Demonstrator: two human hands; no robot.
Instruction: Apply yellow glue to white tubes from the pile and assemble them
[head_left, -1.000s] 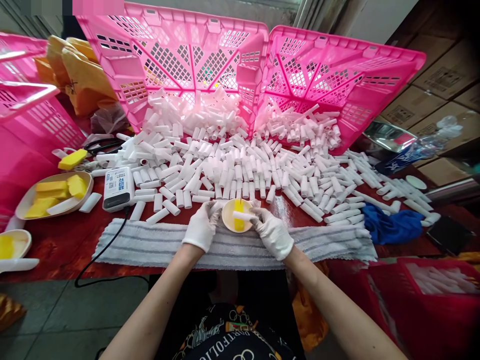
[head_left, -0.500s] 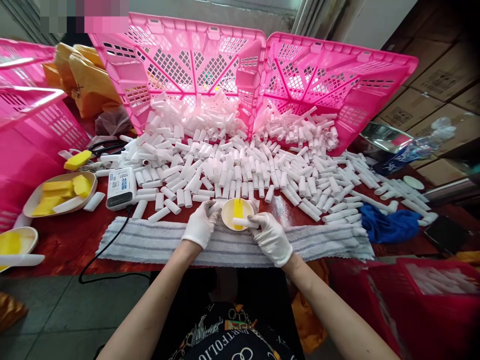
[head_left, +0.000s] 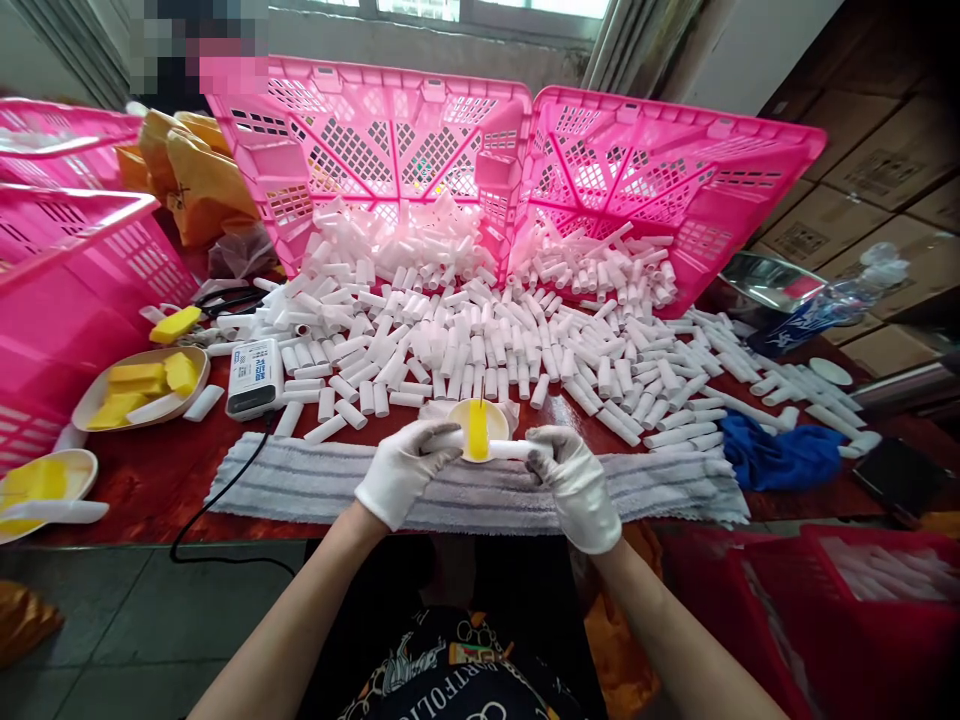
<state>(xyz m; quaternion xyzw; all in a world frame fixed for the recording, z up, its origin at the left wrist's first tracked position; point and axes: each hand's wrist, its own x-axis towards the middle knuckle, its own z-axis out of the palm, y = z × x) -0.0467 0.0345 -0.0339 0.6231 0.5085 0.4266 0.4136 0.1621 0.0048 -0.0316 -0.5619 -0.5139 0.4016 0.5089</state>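
Observation:
Both my hands wear white gloves over the striped towel. My right hand (head_left: 574, 485) pinches one end of a white tube (head_left: 508, 450), which lies level and points left across the front of a small cream bowl (head_left: 497, 418). A yellow sponge piece (head_left: 478, 430) stands in that bowl, with a thin pin sticking up from it. On the bowl's left side, my left hand (head_left: 405, 470) has its fingers closed on a short white tube (head_left: 448, 439), partly hidden by the fingers. Behind the bowl spreads a large heap of similar white tubes (head_left: 465, 340).
Two tilted pink baskets (head_left: 375, 130) spill tubes from the back. A white device (head_left: 253, 380) with a black cable sits left, near a dish (head_left: 193, 390) of yellow sponges. The striped towel (head_left: 300, 480) lines the front edge; a blue cloth (head_left: 780, 450) lies right.
My right hand has drawn slightly right and down, so its tube now reaches across less of the bowl. My left hand now shows a tube end at the bowl's left. The camera view has shifted slightly.

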